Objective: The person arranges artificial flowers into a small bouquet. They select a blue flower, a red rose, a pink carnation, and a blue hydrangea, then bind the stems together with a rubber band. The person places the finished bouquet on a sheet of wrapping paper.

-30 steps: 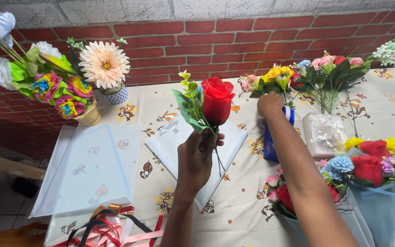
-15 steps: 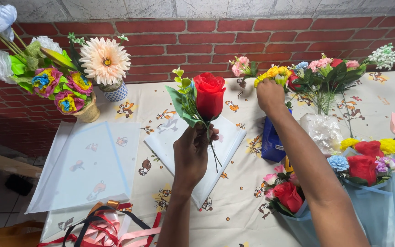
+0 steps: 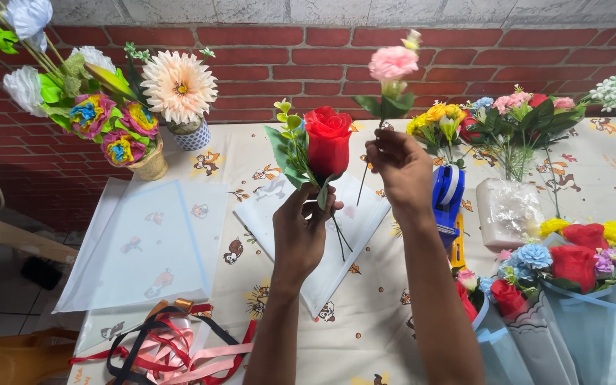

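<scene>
Counter (image 3: 393,335) lay beneath us; wrapping sheets (image 3: 336,242) at 6 o'clock. Our left hand (image 3: 301,232), fingers closed, gripped the red rose (image 3: 327,139); right hand (image 3: 401,167) pinched the pink flower (image 3: 392,63) at 1 o'clock. We judged stems should meet low.

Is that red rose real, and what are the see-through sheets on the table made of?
The red rose looks artificial: smooth, matte, cloth-like petals with very even colour, though I can't be sure. The sheets look like thin plastic film or frosted wrapping paper: pale, semi-clear, and the cartoon-print tablecloth shows through.
</scene>
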